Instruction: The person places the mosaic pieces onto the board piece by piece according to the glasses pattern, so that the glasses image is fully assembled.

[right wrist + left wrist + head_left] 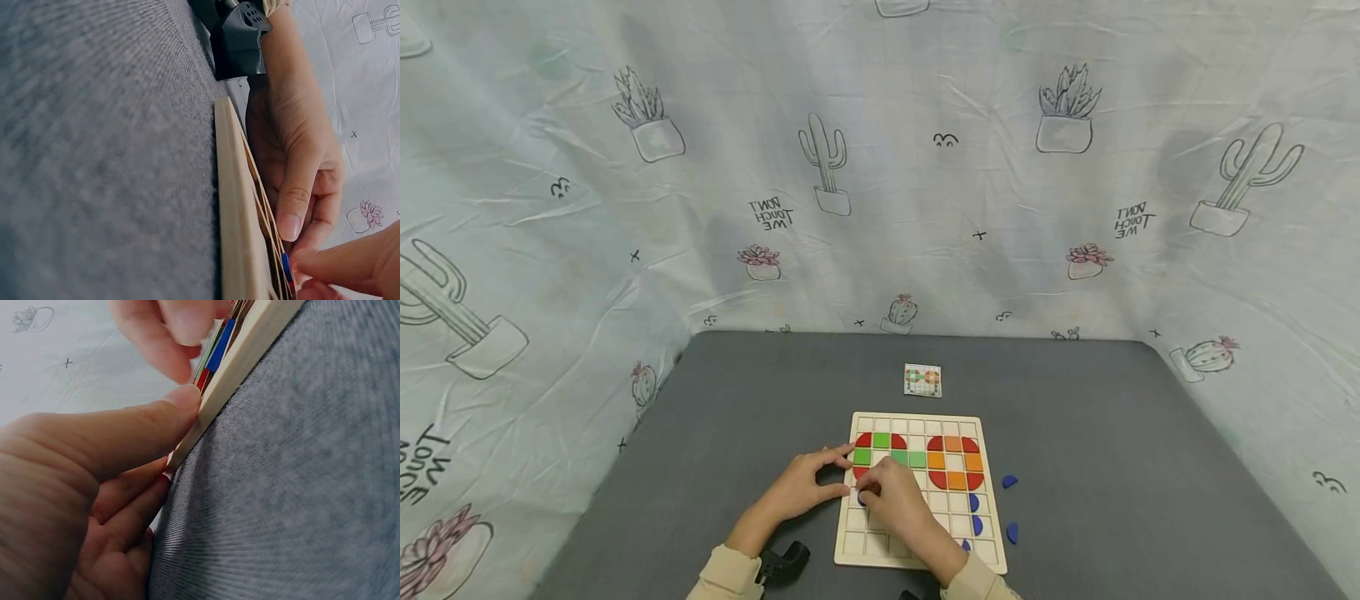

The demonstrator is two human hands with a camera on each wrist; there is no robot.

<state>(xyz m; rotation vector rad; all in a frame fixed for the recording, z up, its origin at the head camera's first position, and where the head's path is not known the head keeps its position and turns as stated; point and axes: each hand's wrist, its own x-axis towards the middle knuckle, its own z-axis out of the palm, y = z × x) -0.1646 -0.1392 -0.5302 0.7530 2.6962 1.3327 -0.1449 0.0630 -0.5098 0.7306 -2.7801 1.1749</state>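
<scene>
A wooden grid board [853,546] lies on the table, with red, green and orange pieces filling cells in its upper rows. My left hand [801,490] rests at the board's left edge, its thumb and fingers touching the rim. Over the left part of the board, my right hand [895,498] pinches a blue half-round piece [861,498] at a cell below a red piece [860,472]. In the left wrist view this blue piece [220,347] shows just inside the rim. The right thumb [337,259] touches it in the right wrist view; the fingers partly hide it.
Several blue half-round pieces [977,524] sit in the board's lower right cells. Two loose blue pieces [1012,532] lie on the grey table [1075,467] right of the board. A small pattern card [922,380] lies behind it. Patterned cloth [925,183] hangs around.
</scene>
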